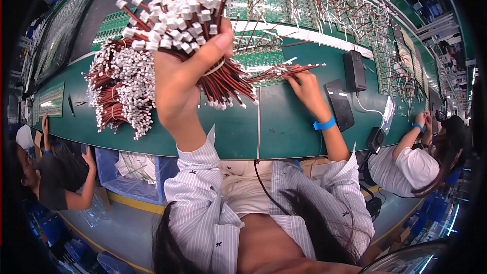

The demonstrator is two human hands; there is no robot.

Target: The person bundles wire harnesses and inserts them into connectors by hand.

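My left hand [190, 73] is raised over the green table and closed round a thick bundle of red and black wires with white connectors [177, 23]. A band circles the bundle, and the wires' lower ends [228, 89] fan out below my fist. My right hand [307, 89], a blue band on its wrist, pinches a few red and black wires [271, 75]. Those wires lie over the near edge of a green circuit board [258, 60]. More tied bundles of the same connector wires [119, 86] are heaped on the table left of my left hand.
Rows of circuit boards with loose wires [304, 0] cover the table's far side. A black power adapter [354, 71] and a dark phone [339, 105] lie right of my right hand. A blue bin [160, 177] stands below the table edge. Co-workers [76, 185] sit on either side.
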